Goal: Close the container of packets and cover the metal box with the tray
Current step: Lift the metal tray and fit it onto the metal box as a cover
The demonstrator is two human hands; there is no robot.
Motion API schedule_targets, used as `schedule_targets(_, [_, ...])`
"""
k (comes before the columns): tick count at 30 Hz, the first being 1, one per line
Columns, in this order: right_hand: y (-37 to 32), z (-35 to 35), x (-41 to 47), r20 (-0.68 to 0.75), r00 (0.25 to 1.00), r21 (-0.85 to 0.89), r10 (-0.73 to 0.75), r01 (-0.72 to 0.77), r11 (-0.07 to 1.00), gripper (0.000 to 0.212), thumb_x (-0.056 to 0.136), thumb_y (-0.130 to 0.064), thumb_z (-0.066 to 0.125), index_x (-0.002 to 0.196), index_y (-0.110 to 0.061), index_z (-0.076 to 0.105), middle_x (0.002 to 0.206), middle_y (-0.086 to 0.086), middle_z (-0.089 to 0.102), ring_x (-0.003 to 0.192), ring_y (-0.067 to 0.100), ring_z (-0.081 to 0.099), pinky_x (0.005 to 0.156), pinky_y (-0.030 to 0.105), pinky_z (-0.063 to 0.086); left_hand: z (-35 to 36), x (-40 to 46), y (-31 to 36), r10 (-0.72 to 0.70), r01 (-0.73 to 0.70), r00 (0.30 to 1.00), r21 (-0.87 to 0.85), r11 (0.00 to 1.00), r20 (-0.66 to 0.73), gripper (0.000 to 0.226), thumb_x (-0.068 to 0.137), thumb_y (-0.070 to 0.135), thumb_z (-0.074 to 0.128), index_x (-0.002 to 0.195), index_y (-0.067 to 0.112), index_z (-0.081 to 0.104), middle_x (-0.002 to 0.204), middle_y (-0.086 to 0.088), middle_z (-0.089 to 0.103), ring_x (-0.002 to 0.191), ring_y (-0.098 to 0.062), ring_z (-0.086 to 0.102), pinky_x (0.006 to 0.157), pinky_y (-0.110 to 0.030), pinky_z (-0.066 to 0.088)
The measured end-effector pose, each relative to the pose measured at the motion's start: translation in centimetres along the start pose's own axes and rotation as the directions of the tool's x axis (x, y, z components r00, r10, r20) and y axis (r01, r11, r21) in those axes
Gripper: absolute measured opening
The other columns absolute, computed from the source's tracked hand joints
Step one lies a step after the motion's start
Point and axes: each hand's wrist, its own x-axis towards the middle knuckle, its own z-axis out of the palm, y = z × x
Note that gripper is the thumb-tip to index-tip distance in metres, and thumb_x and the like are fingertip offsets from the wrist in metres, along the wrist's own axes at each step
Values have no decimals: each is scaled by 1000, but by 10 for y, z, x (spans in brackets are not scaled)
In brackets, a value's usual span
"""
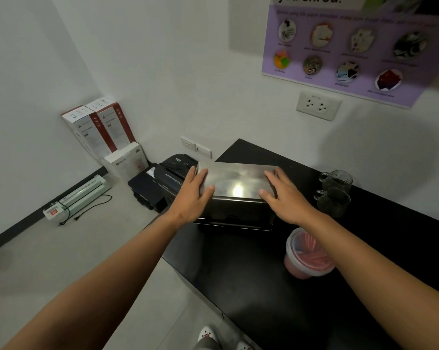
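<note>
A shiny metal tray (236,181) lies flat on top of the dark metal box (234,214) on the black counter. My left hand (197,192) grips the tray's left end, fingers over its edge. My right hand (280,189) holds the tray's right end, palm down. A clear plastic container (308,255) with pink packets stands near the counter's front right, partly behind my right forearm; a translucent lid sits on it.
Two glass mugs (335,190) stand right of the box by the wall. A black shredder (168,176) sits on the floor left of the counter (238,274), with boxes (99,130) and a laminator (84,193) beyond. Wall sockets (316,106) are above the counter.
</note>
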Motion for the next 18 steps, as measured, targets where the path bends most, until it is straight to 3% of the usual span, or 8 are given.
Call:
schedule_targets(2, [5, -1, -6, -7, 998, 113, 64, -62, 992, 73, 101, -51, 54, 163, -34, 20, 174, 2, -1, 159, 28, 12, 119, 38, 21, 1, -5, -3, -35, 35, 999, -69, 997, -2, 75, 106, 53, 53, 168, 29, 18, 178, -2, 9, 163, -20, 12, 126, -39, 16])
schedule_targets(4, [9, -1, -9, 0, 996, 189, 91, -90, 978, 74, 100, -52, 56, 162, -39, 18, 174, 2, 2, 158, 28, 17, 118, 38, 22, 0, -7, -4, -21, 22, 1000, -113, 993, 7, 77, 106, 48, 56, 168, 29, 16, 174, 1, 26, 156, -14, 30, 126, -40, 29])
schedule_targets(6, [12, -1, -9, 10, 995, 236, 100, -99, 967, 76, 100, -52, 56, 163, -38, 17, 173, 2, 10, 156, 29, 24, 120, 40, 25, -2, -7, -4, -17, 22, 999, -158, 987, 32, 76, 106, 43, 59, 167, 30, 17, 164, 10, 41, 132, 10, 52, 112, -17, 44])
schedule_targets(8, [14, 0, -8, 21, 994, 275, 106, -108, 955, 79, 99, -52, 58, 163, -35, 15, 171, 0, 21, 153, 26, 30, 118, 38, 29, -3, -6, -5, -16, 23, 999, -163, 986, 45, 76, 106, 42, 59, 167, 31, 15, 150, 22, 42, 104, 34, 51, 87, 8, 39])
schedule_targets(9, [14, 0, -7, 33, 993, 290, 114, -119, 950, 82, 97, -53, 59, 163, -35, 14, 170, -1, 26, 152, 25, 32, 119, 38, 30, -4, -5, -4, -24, 31, 999, -163, 986, 46, 76, 107, 42, 58, 167, 31, 13, 145, 25, 40, 97, 38, 49, 81, 11, 35])
schedule_targets(11, [14, 0, -5, 65, 990, 315, 128, -142, 938, 88, 94, -58, 61, 163, -37, 12, 166, -3, 34, 149, 22, 38, 117, 37, 34, -5, -5, -2, -30, 36, 999, -164, 986, 40, 78, 106, 44, 58, 168, 31, 12, 141, 26, 39, 102, 28, 52, 84, 7, 31])
schedule_targets(15, [12, 3, -2, 91, 990, 365, 107, -133, 921, 102, 84, -63, 71, 161, -43, 7, 140, -21, 49, 127, 8, 52, 92, 14, 38, -8, -3, 0, -16, 23, 999, -191, 981, 36, 79, 106, 40, 61, 168, 28, 14, 145, 25, 41, 129, 6, 45, 93, 1, 33])
schedule_targets(18, [9, 8, 1, 91, 990, 381, 109, -136, 914, 113, 81, -58, 78, 163, -38, 2, 143, -19, 45, 128, 8, 49, 101, 21, 38, -10, -1, 2, -9, 18, 999, -207, 978, 42, 77, 106, 37, 61, 168, 29, 16, 147, 21, 44, 131, 1, 48, 104, -14, 39])
